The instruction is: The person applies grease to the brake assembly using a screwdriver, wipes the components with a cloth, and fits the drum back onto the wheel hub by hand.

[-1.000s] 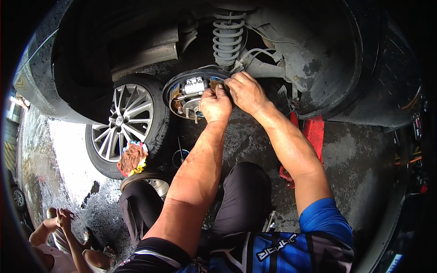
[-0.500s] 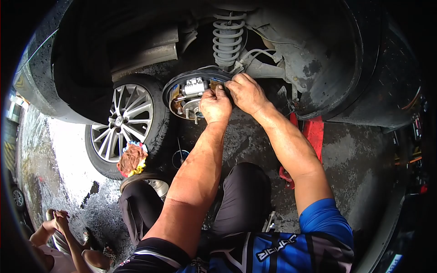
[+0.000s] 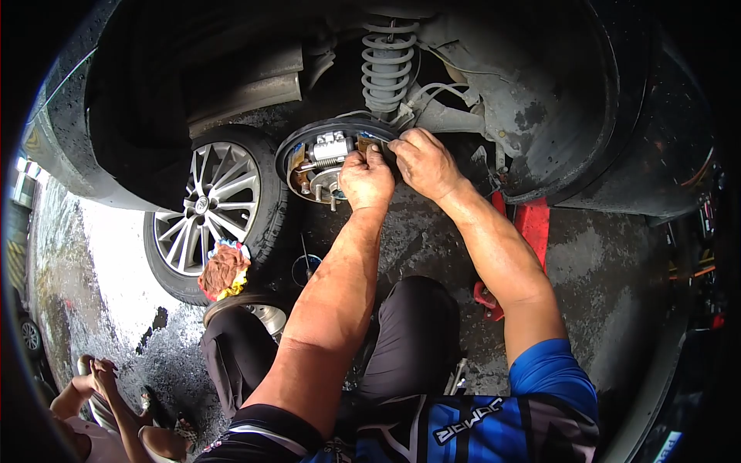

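In the head view a drum brake assembly (image 3: 319, 168) stands uncovered in the wheel arch, its dark round backing plate (image 3: 287, 147) behind it. A silver wheel cylinder (image 3: 333, 147) and a coil spring show near its top, with wheel studs lower down. My left hand (image 3: 367, 177) is closed at the right side of the assembly, thumb up, over the brake shoe; what its fingers grip is hidden. Just right of it, my right hand (image 3: 424, 163) is pinched shut at the plate's right edge. Whatever it holds is too small or covered to make out.
An alloy wheel (image 3: 220, 181) with its tyre lies to the left, a brown rag (image 3: 224, 268) near it. A metal drum (image 3: 268, 316) is by my knee. A red jack (image 3: 531, 228) stands right. Above is the suspension spring (image 3: 386, 69). Another person's hands (image 3: 100, 374) are lower left.
My right hand has shifted slightly right and down, a little away from my left hand. The left hand stays almost where it was.
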`<act>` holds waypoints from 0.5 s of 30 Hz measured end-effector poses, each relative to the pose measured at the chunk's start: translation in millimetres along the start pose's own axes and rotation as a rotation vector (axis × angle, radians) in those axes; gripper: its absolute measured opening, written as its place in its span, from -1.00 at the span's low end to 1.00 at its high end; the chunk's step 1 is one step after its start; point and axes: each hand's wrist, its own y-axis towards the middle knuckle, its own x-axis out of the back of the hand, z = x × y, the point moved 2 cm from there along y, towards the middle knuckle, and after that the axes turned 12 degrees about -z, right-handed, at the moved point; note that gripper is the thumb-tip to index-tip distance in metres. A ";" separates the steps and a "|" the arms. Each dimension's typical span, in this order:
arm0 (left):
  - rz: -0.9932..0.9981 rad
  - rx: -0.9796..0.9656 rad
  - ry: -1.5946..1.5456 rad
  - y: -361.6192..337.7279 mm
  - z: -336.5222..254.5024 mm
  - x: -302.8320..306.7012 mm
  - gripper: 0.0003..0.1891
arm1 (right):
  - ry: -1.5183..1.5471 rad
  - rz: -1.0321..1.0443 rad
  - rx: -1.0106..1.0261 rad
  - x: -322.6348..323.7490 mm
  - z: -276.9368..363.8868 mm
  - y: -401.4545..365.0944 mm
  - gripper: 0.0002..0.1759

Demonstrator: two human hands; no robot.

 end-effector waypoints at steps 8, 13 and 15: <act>-0.004 0.013 -0.048 -0.6 -0.3 -0.7 -0.70 | -0.015 0.104 -0.029 -2.5 -4.6 5.1 -0.72; -0.005 0.013 -0.041 0.4 6.7 -5.5 -0.70 | 0.009 0.090 -0.034 1.1 -5.3 7.6 -0.87; -0.010 0.062 -0.115 -0.2 7.8 -6.7 -0.69 | 0.023 0.092 -0.018 -1.2 -3.5 9.5 -0.86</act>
